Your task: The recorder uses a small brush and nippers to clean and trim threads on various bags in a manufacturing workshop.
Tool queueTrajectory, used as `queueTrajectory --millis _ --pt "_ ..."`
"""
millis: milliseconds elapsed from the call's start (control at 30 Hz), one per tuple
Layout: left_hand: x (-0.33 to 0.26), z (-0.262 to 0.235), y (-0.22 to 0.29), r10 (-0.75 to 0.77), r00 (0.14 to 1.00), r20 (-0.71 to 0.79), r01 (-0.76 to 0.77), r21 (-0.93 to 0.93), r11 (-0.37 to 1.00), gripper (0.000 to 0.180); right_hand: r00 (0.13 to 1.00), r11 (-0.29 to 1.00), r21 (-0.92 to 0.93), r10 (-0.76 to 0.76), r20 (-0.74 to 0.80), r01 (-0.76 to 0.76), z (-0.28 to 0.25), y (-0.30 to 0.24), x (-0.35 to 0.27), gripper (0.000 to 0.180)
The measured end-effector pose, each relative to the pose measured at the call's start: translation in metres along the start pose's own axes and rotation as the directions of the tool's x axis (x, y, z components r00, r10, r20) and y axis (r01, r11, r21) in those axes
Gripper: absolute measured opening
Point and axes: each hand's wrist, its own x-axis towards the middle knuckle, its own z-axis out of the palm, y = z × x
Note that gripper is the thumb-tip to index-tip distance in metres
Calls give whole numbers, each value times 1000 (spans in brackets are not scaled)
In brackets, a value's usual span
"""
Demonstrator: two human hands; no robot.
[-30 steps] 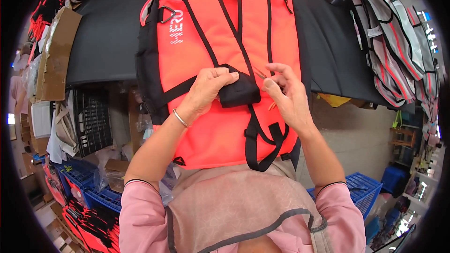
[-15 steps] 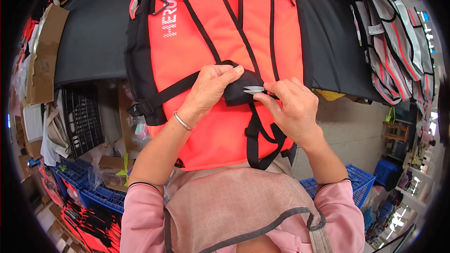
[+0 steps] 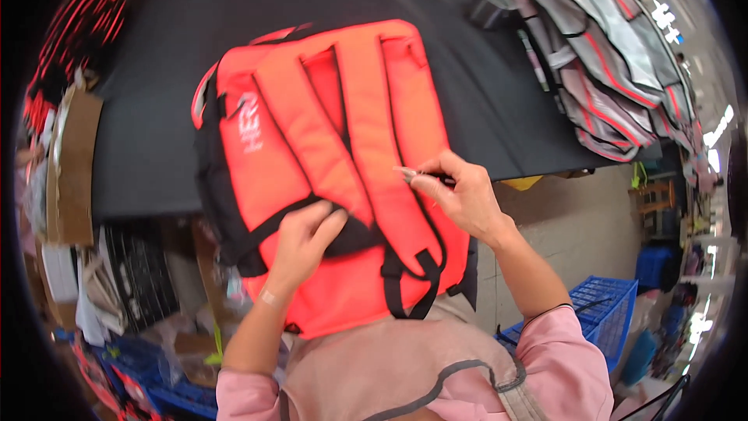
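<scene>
An orange-red backpack [image 3: 327, 148] with black trim lies back side up at the table's near edge, its two padded shoulder straps facing me. My left hand [image 3: 305, 238] is over the lower left of the pack, beside the black webbing and a black fabric patch [image 3: 349, 240]. Motion smears its bent fingers, so whether they pinch the fabric cannot be made out. Small metal thread snips [image 3: 406, 175] stick out of my right hand [image 3: 465, 196], which is closed on them above the right shoulder strap. Their blades point left.
A black cloth covers the table [image 3: 148, 132]. At the right lie a dark cup [image 3: 492, 5] and a pile of grey bags [image 3: 596, 62] with red piping. A cardboard box [image 3: 74, 164] stands at the left edge; a blue crate [image 3: 612, 312] sits low on the right.
The backpack shows lower in view, with more table beyond it. My right hand with the snips has moved away from the black patch; the straps lie flatter. My left hand has shifted lower left.
</scene>
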Motion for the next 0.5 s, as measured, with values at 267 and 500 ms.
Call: queueTrajectory --millis 267,500 --pt "-90 -103 13 -56 954 293 -6 204 979 23 839 984 -47 122 -530 -172 -85 104 52 26" --pt "-57 -144 71 -435 761 481 192 475 859 17 844 708 -676 -223 -487 -203 -128 174 115 28"
